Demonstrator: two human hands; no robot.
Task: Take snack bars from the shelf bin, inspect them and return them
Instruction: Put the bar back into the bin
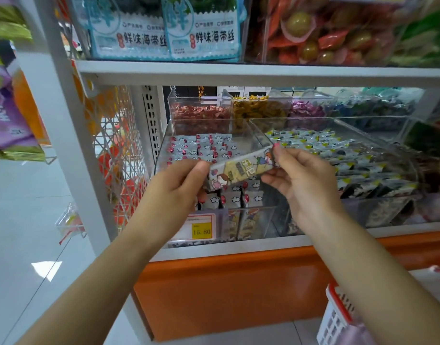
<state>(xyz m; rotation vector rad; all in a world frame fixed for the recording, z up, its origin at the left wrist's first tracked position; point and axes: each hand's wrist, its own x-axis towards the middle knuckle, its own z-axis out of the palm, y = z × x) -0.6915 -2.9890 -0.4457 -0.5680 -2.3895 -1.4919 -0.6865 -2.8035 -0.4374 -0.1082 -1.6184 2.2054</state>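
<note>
Open air lies between the front wall of the clear acrylic shelf bin [260, 221] and the white shelf edge [263, 70] overhead. There the long cartoon-printed snack bar [239, 170] slants above the bin. My left grip [176, 188] pinches its lower end, my right grip [306, 180] its upper end.

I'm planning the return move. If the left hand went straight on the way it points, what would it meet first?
Probably the cloud-printed snack bars in the clear bin, just past the left hand, which pinches one end of the held snack bar. Depth is unclear.
</note>
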